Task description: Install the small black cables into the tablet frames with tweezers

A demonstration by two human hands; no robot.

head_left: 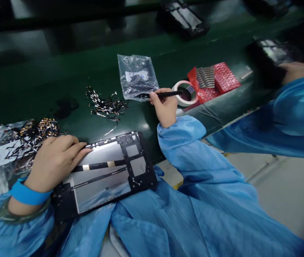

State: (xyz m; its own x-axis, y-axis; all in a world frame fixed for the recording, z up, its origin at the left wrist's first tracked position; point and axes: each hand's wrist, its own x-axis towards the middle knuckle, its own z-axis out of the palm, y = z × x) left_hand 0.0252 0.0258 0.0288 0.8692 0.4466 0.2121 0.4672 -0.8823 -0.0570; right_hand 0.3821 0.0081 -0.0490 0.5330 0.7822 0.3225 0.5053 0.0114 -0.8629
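- Tablet frame (106, 171) lies at the near bench (47, 89) edge, left hand (54, 160) flat on it; thin, stiff, likely fragile, best held by its rim.
- Right hand (165, 107) pinches a slim black stylus (165, 95), tip by the plastic bag (137, 76).
- Tape roll (185, 93) just beyond.

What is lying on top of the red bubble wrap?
On the red bubble wrap lies a row of small grey metal strips. What is under the wrap, or inside it, is covered and cannot be seen.
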